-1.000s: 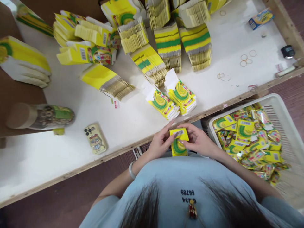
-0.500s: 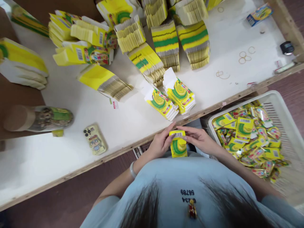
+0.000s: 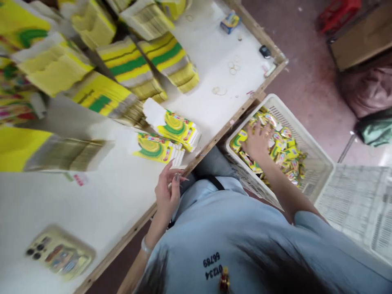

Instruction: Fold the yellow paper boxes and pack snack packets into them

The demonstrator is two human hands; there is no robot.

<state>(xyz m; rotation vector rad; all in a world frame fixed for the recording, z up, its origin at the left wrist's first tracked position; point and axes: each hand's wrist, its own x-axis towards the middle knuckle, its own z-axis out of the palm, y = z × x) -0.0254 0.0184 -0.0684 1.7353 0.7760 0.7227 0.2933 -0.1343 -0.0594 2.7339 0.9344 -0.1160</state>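
Observation:
My right hand (image 3: pixel 258 142) is over the white plastic basket (image 3: pixel 325 166), fingers spread on the heap of small yellow-green packs (image 3: pixel 283 153). No pack shows in its grip. At the table edge, my left hand (image 3: pixel 168 188) is half curled with its fingers apart, and nothing is visible in it. Just beyond its fingertips lie two small stacks of flat yellow cartons, a nearer carton stack (image 3: pixel 153 148) and a farther carton stack (image 3: pixel 177 127), both with a green swirl print and white flaps.
Long bundles of folded yellow cartons (image 3: pixel 128 67) cover the table's far left. A phone in a cartoon case (image 3: pixel 63 252) lies near the front edge. Rubber bands (image 3: pixel 233 67), a small blue box (image 3: pixel 230 21) and a black object (image 3: pixel 265 52) are at the right end. Another white crate (image 3: pixel 352 204) stands beside the basket.
My hands have parted. The right one moved from the yellow carton at my lap into the basket; the left stays at the table edge. That carton is no longer visible in my hands. The view turned right.

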